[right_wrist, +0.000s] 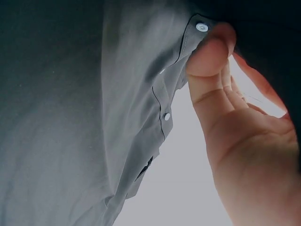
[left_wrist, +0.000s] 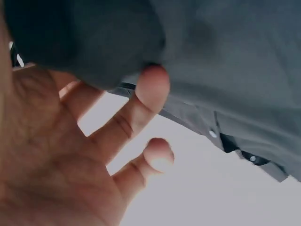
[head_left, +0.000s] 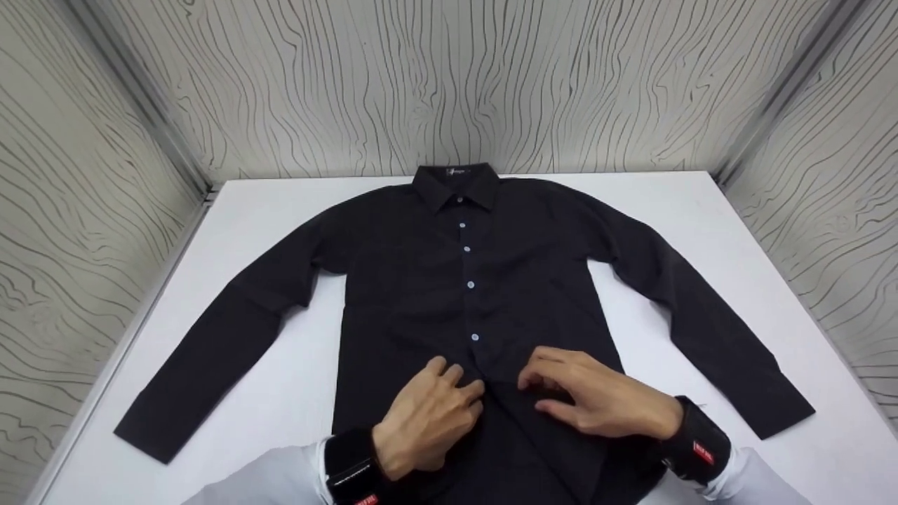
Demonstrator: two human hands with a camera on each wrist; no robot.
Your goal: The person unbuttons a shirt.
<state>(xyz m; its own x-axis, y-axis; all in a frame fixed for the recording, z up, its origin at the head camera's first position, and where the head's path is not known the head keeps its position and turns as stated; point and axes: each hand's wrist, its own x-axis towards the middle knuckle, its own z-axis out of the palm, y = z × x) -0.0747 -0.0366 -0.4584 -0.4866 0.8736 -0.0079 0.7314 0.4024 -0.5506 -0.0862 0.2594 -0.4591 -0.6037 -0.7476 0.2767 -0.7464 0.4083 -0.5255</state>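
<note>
A black long-sleeved button-up shirt (head_left: 407, 294) lies front up, its collar toward the back wall and both sleeves spread. Pale buttons (head_left: 474, 337) run down the front placket. Low on the shirt front, my left hand (head_left: 429, 414) has its fingers bent and grips the cloth by the placket edge. Cloth hides that grip in the left wrist view, where two other fingertips (left_wrist: 153, 89) stand free. To its right, my right hand (head_left: 600, 393) hovers over the shirt with thumb and fingers apart. Its thumb overlaps the placket near a button (right_wrist: 202, 27) in the right wrist view.
The white table (head_left: 280, 379) carries the shirt, with the left sleeve (head_left: 722, 337) and right sleeve (head_left: 217, 358) reaching toward its sides. Wood-grain patterned walls (head_left: 449, 84) stand behind and at both sides. Black bands wrap both wrists.
</note>
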